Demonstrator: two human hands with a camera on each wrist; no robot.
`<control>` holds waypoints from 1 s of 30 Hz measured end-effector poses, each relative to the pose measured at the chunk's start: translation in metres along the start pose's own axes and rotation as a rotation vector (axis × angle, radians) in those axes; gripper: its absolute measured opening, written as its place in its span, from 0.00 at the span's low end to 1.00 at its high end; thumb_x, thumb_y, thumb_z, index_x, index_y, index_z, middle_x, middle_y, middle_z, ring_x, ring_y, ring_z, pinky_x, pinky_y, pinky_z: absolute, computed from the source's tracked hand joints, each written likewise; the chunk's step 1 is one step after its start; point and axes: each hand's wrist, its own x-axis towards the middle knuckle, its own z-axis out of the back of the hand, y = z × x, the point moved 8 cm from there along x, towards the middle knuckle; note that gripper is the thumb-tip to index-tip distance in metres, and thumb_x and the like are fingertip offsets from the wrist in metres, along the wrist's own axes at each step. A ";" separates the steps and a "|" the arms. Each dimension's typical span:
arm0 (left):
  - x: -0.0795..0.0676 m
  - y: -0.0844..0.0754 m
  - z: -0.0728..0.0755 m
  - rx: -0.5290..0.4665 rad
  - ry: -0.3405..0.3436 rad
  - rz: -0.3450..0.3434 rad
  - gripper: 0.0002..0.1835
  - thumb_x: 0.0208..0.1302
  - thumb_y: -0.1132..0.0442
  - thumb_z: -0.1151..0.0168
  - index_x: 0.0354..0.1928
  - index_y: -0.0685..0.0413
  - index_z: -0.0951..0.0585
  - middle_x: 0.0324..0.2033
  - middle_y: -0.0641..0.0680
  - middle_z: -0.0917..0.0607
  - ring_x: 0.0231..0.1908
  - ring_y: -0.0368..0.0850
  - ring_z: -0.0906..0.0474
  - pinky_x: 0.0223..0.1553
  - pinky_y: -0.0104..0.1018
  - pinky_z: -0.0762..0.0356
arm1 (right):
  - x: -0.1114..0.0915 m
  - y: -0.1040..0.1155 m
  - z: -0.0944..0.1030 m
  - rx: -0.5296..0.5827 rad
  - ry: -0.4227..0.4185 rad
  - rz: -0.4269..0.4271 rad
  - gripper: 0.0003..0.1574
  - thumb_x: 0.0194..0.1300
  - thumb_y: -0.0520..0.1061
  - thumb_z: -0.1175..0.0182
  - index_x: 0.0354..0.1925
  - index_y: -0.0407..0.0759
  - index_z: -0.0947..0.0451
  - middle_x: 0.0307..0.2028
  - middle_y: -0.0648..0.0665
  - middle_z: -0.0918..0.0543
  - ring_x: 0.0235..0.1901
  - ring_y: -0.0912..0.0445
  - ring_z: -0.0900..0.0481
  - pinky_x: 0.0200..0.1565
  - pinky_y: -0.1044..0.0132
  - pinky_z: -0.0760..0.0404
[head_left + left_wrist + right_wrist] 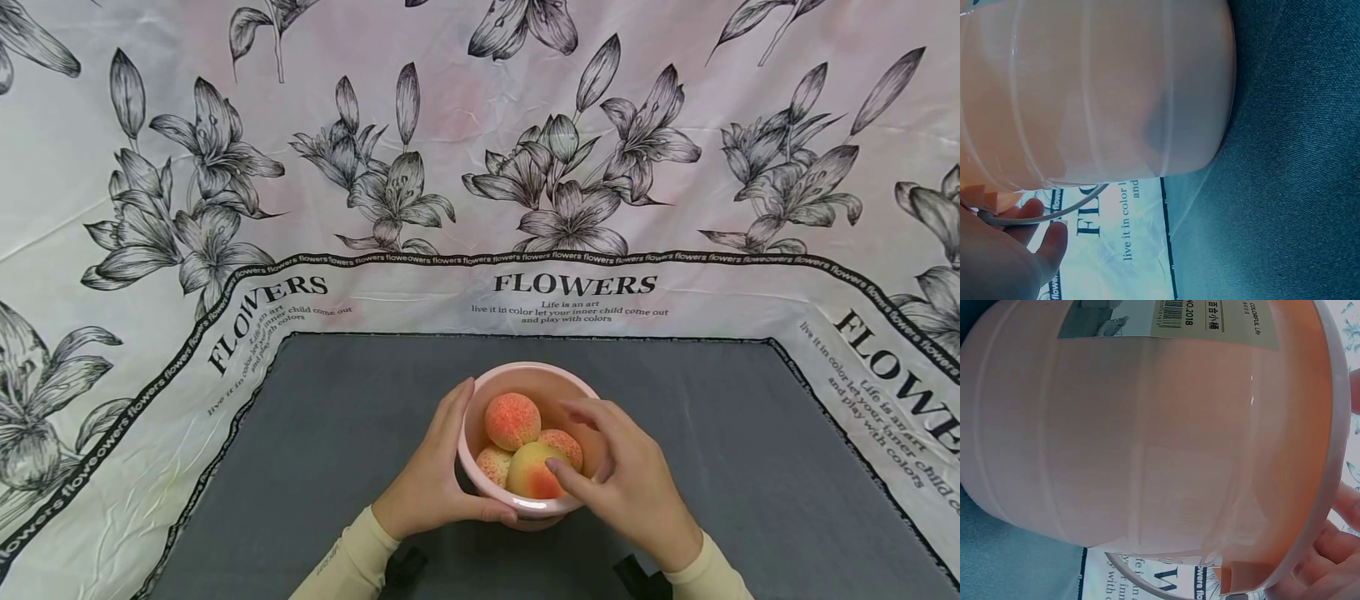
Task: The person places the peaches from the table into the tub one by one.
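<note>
A pink plastic bucket [528,372] stands upright on the grey surface, with several red and yellow peaches inside. My left hand [435,475] holds the bucket by its left side, its thumb along the front rim. My right hand [633,471] reaches over the right rim with loosely bent fingers. Its thumb tip is right at the yellow-red peach [534,471] in front; a redder peach [512,421] lies further back. In the left wrist view, the thin bucket handle [1079,206] hangs close by the left fingers. A label [1216,322] shows on the wall in the right wrist view.
The grey surface [337,417] spreads around the bucket. Its border is a white cloth [420,292] printed with black flowers and lettering, which continues behind it. Dark parts [405,567] sit beneath the left wrist, and similar ones [637,575] by the right.
</note>
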 end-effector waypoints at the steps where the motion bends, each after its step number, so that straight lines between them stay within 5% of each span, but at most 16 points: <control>1: 0.000 0.000 0.000 0.001 0.001 0.000 0.86 0.36 0.40 0.06 0.89 0.32 0.61 0.87 0.46 0.54 0.84 0.52 0.45 0.77 0.64 0.32 | 0.000 0.000 0.000 0.001 0.003 -0.002 0.43 0.52 0.44 0.13 0.65 0.53 0.18 0.59 0.52 0.13 0.57 0.54 0.14 0.63 0.82 0.29; 6: 0.000 0.000 0.000 -0.004 0.007 0.003 0.86 0.37 0.39 0.06 0.89 0.31 0.62 0.87 0.47 0.54 0.84 0.52 0.46 0.77 0.65 0.32 | -0.001 0.000 0.000 0.001 0.008 -0.008 0.43 0.53 0.45 0.14 0.66 0.53 0.18 0.59 0.52 0.13 0.55 0.56 0.15 0.61 0.82 0.27; 9: 0.000 0.000 -0.001 -0.001 0.008 0.000 0.85 0.37 0.39 0.07 0.89 0.31 0.62 0.87 0.50 0.54 0.84 0.52 0.46 0.76 0.65 0.32 | -0.001 -0.001 0.001 0.007 0.010 -0.015 0.43 0.54 0.45 0.14 0.66 0.55 0.19 0.58 0.53 0.14 0.38 0.62 0.18 0.46 0.81 0.24; 12: 0.000 0.001 0.000 0.003 0.007 -0.002 0.85 0.37 0.38 0.07 0.89 0.31 0.62 0.87 0.50 0.54 0.84 0.52 0.46 0.76 0.65 0.32 | -0.001 -0.002 0.003 -0.003 0.006 -0.015 0.43 0.54 0.45 0.14 0.67 0.55 0.19 0.57 0.53 0.14 0.34 0.63 0.22 0.43 0.77 0.23; 17: 0.001 0.001 0.000 0.002 0.002 -0.001 0.86 0.36 0.38 0.07 0.89 0.31 0.62 0.87 0.52 0.53 0.84 0.51 0.46 0.76 0.64 0.32 | -0.002 -0.005 0.007 -0.016 -0.005 -0.008 0.42 0.53 0.43 0.15 0.66 0.53 0.18 0.58 0.52 0.14 0.54 0.55 0.16 0.59 0.78 0.25; 24: 0.001 0.003 -0.001 -0.011 0.002 0.032 0.85 0.35 0.40 0.06 0.88 0.29 0.60 0.87 0.51 0.52 0.84 0.49 0.46 0.77 0.64 0.33 | -0.003 -0.007 0.016 -0.046 -0.041 0.006 0.40 0.53 0.42 0.15 0.64 0.51 0.17 0.53 0.51 0.14 0.43 0.58 0.19 0.49 0.77 0.24; 30: 0.001 0.004 -0.002 -0.009 0.000 0.043 0.85 0.34 0.40 0.06 0.88 0.28 0.60 0.87 0.49 0.52 0.84 0.48 0.47 0.77 0.65 0.34 | -0.003 -0.013 0.025 -0.066 -0.057 -0.025 0.38 0.54 0.40 0.17 0.63 0.47 0.17 0.55 0.48 0.13 0.50 0.54 0.15 0.59 0.82 0.27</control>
